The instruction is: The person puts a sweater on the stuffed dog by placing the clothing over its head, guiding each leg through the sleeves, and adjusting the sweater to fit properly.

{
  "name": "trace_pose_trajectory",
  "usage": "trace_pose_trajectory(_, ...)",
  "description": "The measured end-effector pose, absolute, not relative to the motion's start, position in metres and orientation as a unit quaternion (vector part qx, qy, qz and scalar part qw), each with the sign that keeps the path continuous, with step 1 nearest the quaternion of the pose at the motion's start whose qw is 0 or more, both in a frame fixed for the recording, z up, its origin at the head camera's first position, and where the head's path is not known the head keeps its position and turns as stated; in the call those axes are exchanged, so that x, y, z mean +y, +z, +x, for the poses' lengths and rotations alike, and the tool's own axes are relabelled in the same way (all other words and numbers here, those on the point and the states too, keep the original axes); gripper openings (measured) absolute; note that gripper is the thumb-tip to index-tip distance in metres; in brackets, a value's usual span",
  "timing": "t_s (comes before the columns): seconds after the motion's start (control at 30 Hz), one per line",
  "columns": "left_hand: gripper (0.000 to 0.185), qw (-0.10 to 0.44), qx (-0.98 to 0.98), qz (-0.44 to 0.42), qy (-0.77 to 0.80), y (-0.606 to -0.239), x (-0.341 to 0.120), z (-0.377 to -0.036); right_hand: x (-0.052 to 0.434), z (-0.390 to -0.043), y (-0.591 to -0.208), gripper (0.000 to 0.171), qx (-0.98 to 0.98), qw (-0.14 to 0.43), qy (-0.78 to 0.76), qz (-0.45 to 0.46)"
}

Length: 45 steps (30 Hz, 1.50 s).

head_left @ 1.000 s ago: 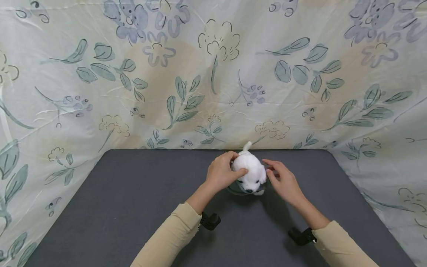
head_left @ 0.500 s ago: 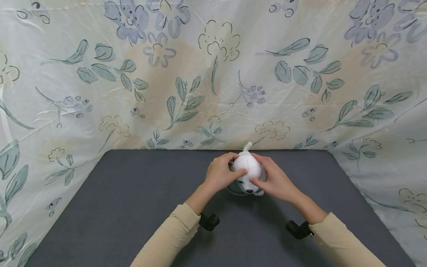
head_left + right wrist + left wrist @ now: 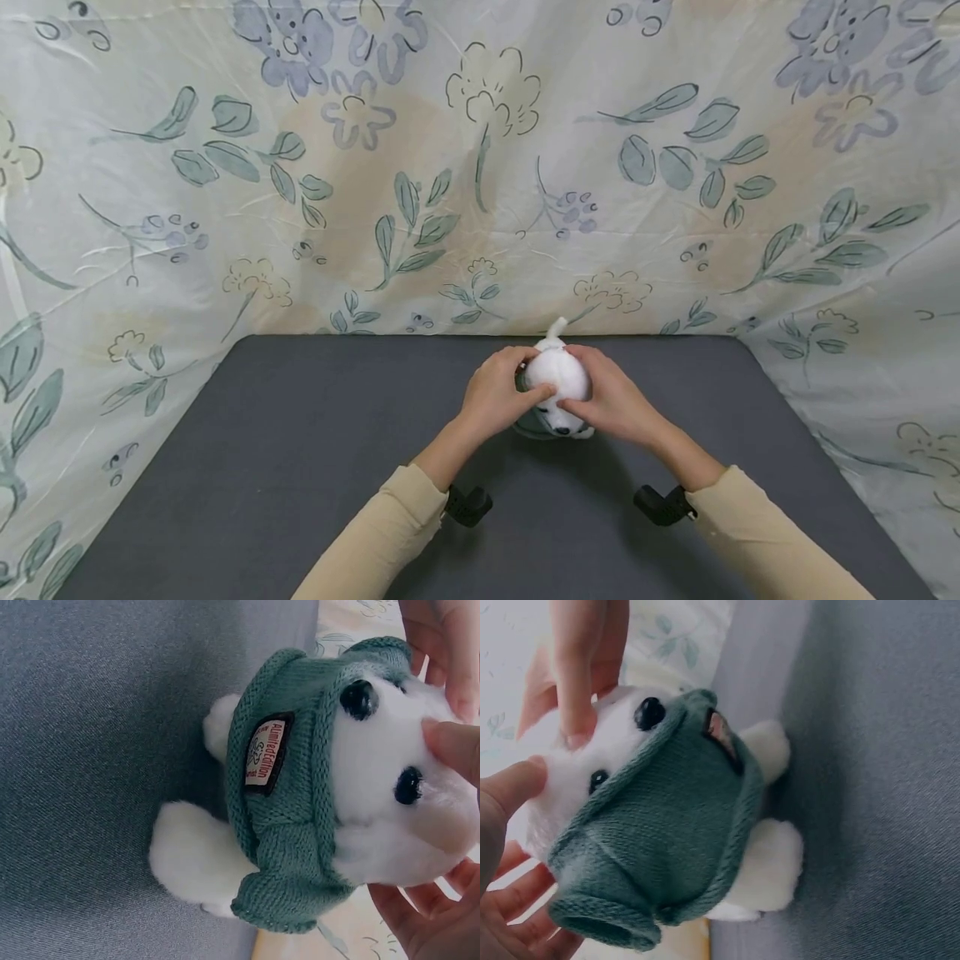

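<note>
A white plush dog (image 3: pixel 558 375) stands on the dark table, wearing a green knitted sweater (image 3: pixel 660 817) with a patch (image 3: pixel 266 754) on its chest. Its tail points up at the back in the head view. From the left, my left hand (image 3: pixel 495 387) grips the dog's head, thumb on the forehead. My right hand (image 3: pixel 618 400) holds the other side of the head, its thumb close to the left one. In both wrist views the thumbs lie above the black eyes and the fingers go round behind the head. The ears are mostly covered.
The dark grey table (image 3: pixel 315 450) ends just behind the dog. A floral curtain (image 3: pixel 420 192) hangs past its back edge and along both sides. Black wrist cameras (image 3: pixel 468 506) sit below both wrists.
My right hand has come in from the right side and taken hold of the dog's head. The left hand has kept its grip. The dog has barely moved.
</note>
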<state>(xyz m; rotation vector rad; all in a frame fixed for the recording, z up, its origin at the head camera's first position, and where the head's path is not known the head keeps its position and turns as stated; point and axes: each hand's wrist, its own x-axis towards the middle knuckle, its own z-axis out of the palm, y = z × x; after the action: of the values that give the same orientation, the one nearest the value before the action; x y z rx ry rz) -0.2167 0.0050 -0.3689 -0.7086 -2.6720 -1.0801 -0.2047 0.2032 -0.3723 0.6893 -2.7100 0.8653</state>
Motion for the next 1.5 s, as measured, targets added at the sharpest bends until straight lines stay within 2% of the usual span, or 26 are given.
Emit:
trace_pose_trajectory(0.13, 0.049, 0.094, -0.896, -0.219, -0.374, -0.371, 0.003, -0.213, 0.203, -0.207, -0.371, 0.071, -0.920, 0.099, 0.299, 0.232)
trace_pose_trajectory(0.3, 0.049, 0.074, -0.899, -0.192, -0.387, -0.380, -0.004, -0.214, 0.204, -0.207, -0.369, 0.072, -0.922, 0.083, 0.310, 0.219)
trace_pose_trajectory(0.57, 0.038, 0.070, -0.882, -0.209, -0.418, -0.392, -0.012, -0.220, 0.206, -0.206, -0.368, 0.072, -0.920, 0.079, 0.317, 0.218)
trace_pose_trajectory(1.1, 0.026, 0.122, -0.872, -0.192, -0.433, -0.398, -0.008, -0.228, 0.205, -0.204, -0.367, 0.071, -0.920, 0.087, 0.315, 0.214)
trace_pose_trajectory(1.5, 0.019, 0.125, -0.899, -0.178, -0.379, -0.424, -0.002, -0.245, 0.208, -0.205, -0.372, 0.072, -0.915, 0.071, 0.346, 0.196)
